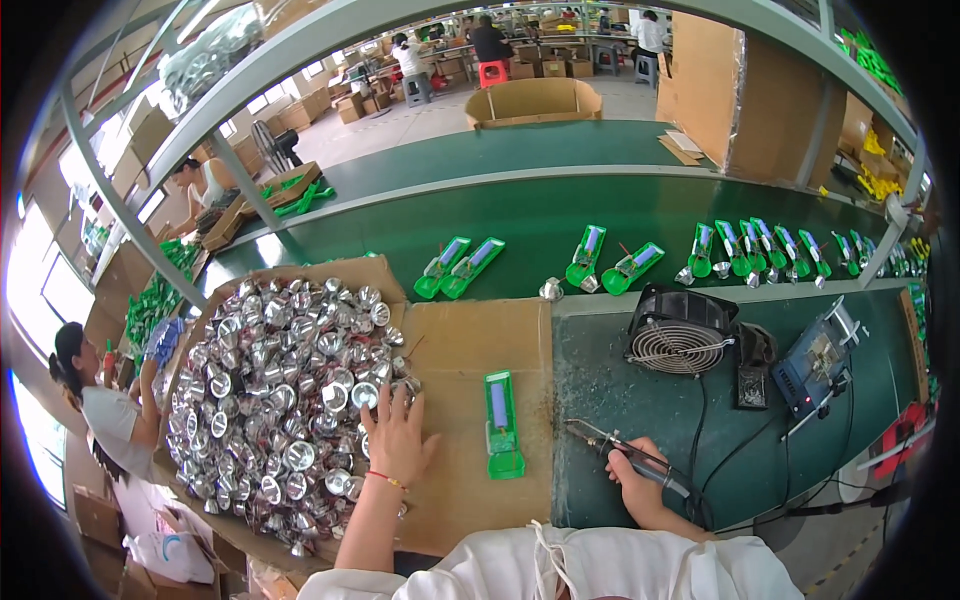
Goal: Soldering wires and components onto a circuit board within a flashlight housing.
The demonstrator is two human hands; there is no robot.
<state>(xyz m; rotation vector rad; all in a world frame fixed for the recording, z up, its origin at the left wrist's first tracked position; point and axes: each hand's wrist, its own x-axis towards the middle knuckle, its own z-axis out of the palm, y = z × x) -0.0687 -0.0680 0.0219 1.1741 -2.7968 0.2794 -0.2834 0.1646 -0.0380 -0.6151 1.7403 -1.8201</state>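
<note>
One left hand, one right hand, one soldering iron, one green case on cardboard, many more on the belt, one black fan, silver cups too many to count

On the cardboard sheet lies a green plastic torch housing, a long open shell seen face up, its wider end toward six o'clock on the worker's side. A lilac cylindrical cell sits lengthwise in its twelve o'clock half. At nine o'clock from the housing, silvery cup-shaped reflectors fill a cardboard box in a jumbled heap, facing every way, thin reddish wires among them; the spread left hand reaches over their three o'clock edge. Between three and four o'clock from the housing, a dark-handled soldering iron is gripped in the right hand, its metal tip pointing toward ten.
</note>
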